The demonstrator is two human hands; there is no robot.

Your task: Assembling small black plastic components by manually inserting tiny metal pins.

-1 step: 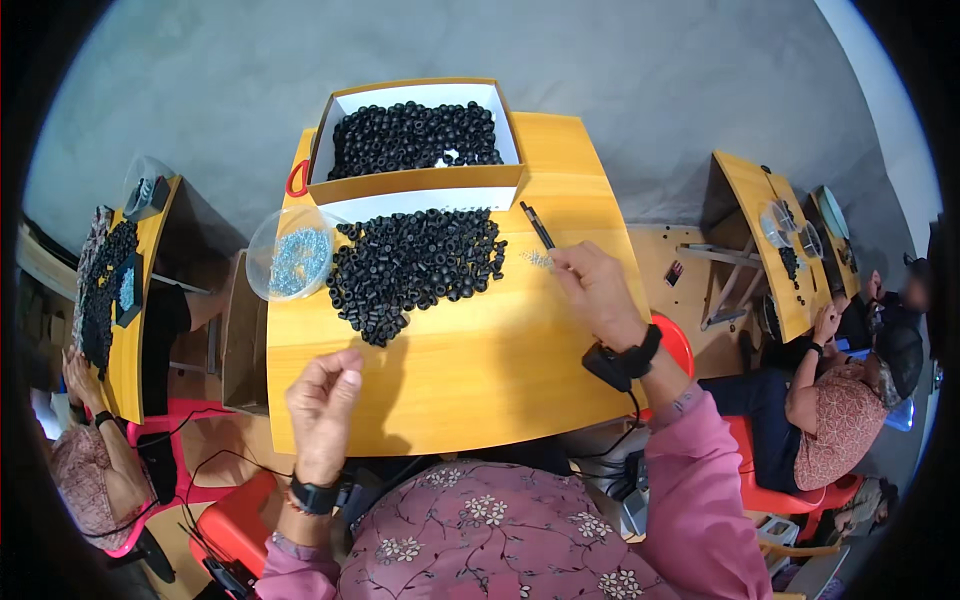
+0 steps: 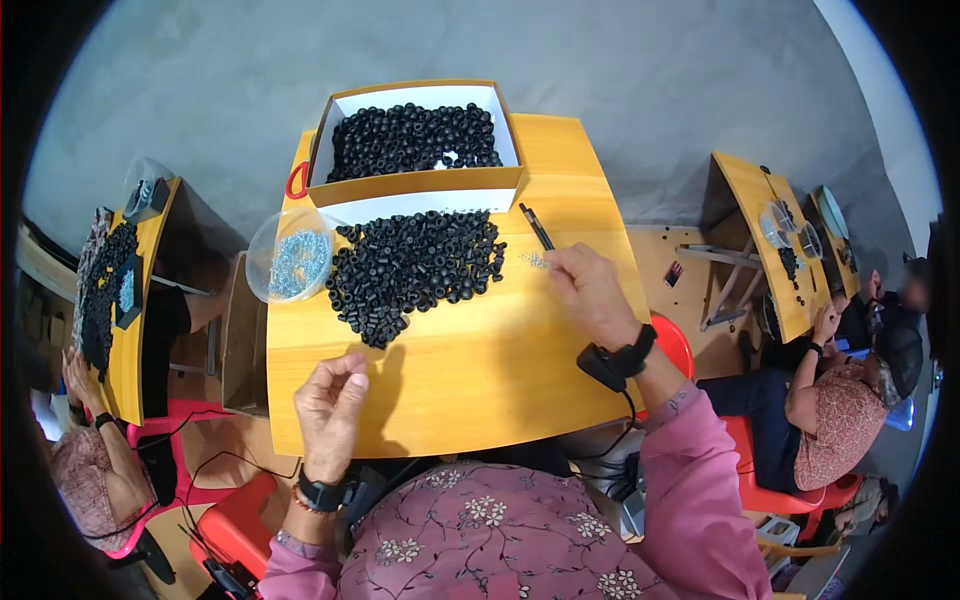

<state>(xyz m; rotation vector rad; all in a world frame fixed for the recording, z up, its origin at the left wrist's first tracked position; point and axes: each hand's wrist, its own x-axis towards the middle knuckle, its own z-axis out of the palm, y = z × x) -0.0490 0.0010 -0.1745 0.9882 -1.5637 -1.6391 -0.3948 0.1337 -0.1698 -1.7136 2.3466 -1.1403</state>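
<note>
Black rubber rings [image 2: 415, 268] lie heaped mid-desk, beyond both hands. Left hand [image 2: 330, 405] hovers at the near desk [image 2: 480, 370] edge, wrist bent up, fingertips pinched together; whether they grip anything cannot be told. Right hand [image 2: 590, 292] reaches forward, palm down, fingers curled onto small metal pieces [image 2: 535, 260] beside a pen [image 2: 536, 227]. Farther: clear bowl [image 2: 290, 255], then ring-filled box [image 2: 415, 140].

Pink long sleeves, a maroon flower-print top, a black watch by the left hand [image 2: 330, 405], a black cabled wrist device by the right hand [image 2: 590, 295].
</note>
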